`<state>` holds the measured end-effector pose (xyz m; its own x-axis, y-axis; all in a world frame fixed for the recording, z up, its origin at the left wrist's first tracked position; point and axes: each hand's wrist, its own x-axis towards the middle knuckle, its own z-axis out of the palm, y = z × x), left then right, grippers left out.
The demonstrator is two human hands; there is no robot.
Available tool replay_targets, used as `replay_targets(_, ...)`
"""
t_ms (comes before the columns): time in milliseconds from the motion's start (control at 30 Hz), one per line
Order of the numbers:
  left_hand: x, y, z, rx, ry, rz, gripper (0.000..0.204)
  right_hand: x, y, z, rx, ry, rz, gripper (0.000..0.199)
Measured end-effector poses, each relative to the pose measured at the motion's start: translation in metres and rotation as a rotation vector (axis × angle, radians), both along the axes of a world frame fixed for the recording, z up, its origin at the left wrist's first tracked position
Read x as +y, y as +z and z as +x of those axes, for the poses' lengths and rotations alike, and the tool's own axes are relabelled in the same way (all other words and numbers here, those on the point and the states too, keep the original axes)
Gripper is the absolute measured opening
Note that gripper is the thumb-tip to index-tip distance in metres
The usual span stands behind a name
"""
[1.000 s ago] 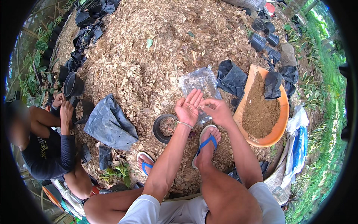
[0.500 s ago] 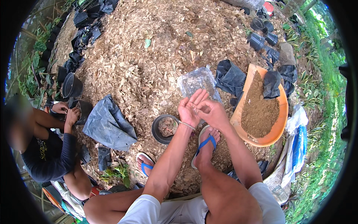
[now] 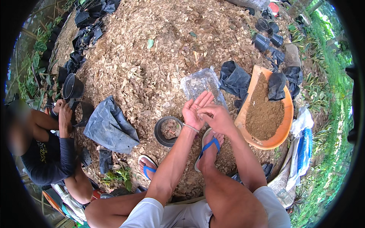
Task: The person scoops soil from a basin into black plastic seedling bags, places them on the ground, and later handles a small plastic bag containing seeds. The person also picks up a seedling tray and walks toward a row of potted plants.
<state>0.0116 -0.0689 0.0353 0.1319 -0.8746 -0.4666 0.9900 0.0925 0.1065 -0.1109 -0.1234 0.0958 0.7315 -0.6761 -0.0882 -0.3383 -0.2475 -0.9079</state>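
My left hand (image 3: 194, 114) is held palm up with its fingers stretched out, a thin band around the wrist. Tiny bits seem to lie on the palm, too small to name. Over that palm my right hand (image 3: 219, 118) has thumb and fingers pinched together; whatever is between them cannot be made out. Left of my left wrist stands a small black pot (image 3: 161, 137) holding leaf litter. Just beyond my fingers lies a clear plastic tray (image 3: 194, 84) with dark bits in it.
An orange scoop-shaped container (image 3: 288, 117) of brown soil sits at right, beside black plastic bags (image 3: 234, 78). A dark plastic sheet (image 3: 110, 125) lies left. A co-worker (image 3: 49, 155) sits at far left, hands by a black pot (image 3: 83, 113). Dry leaves (image 3: 163, 49) cover the ground.
My right-hand fingers have shifted slightly over the left palm, which stays nearly in place. The co-worker's hands have drawn up and left, away from the pot.
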Motion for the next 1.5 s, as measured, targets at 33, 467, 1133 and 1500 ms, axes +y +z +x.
replay_targets(33, 0.000, 0.000, 0.000, -0.004, -0.003, -0.048, 0.067, 0.001, 0.000, -0.001, 0.006, -0.010, 0.003, 0.023)
replay_targets(467, 0.002, -0.007, -0.002, 0.115, 0.026, -0.174, 0.068, -0.013, 0.013, -0.024, -0.258, -0.194, 0.770, 0.018)
replay_targets(1133, 0.007, -0.003, 0.027, 0.257, 0.126, -0.375, 0.058, -0.022, 0.024, -0.075, 0.260, -0.062, 0.313, 0.017)
replay_targets(1500, 0.012, -0.008, 0.028, 0.180, 0.186, -0.165, 0.059, -0.011, -0.040, -0.012, 0.439, 0.025, -0.415, 0.012)
